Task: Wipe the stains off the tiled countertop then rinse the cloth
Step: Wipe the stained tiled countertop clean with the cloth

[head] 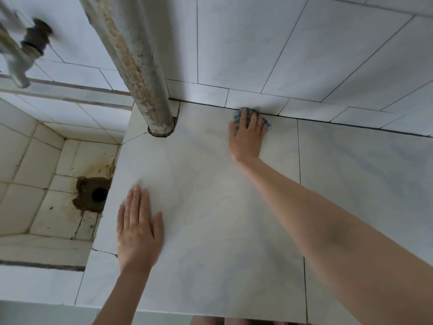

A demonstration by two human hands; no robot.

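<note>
Pressing blue cloth [266,121] onto tiled surface [222,207] by the back wall [257,55] with flat, straight-fingered right hand [248,134], hiding all but its blue edges. Resting left hand [138,228] flat, released, on the surface.

pale tiled wall [257,43], rusty pipe [131,55]

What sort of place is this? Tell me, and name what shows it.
Probably a plain wash area or utility kitchen: a tiled countertop sits beside a sunken tiled basin with a stained drain hole, and a tap, blurred here, juts out above the basin.
</note>
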